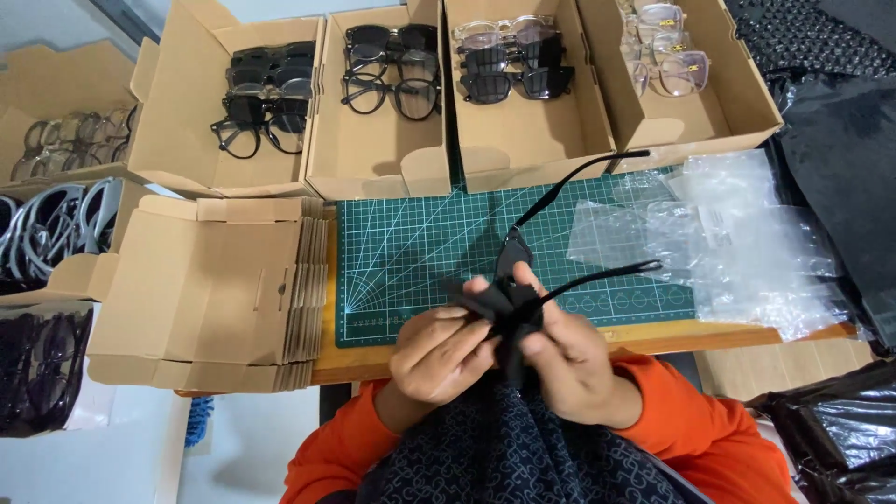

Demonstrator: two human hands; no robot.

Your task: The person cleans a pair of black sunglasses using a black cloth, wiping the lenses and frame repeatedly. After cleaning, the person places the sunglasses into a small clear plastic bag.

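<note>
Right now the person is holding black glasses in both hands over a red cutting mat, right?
Not quite. The head view shows both hands, left hand and right hand, holding the black glasses, but the cutting mat is green, not red.

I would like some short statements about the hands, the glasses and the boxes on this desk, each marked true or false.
1. Both hands hold a pair of black glasses with a dark cloth. True.
2. The arms of the glasses are folded shut. False: they stick out, open.
3. The green cutting mat lies under the hands. True.
4. The stack of flat cardboard boxes lies right of the mat. False: it lies left.
5. The clear plastic bags lie right of the mat. True.
</note>
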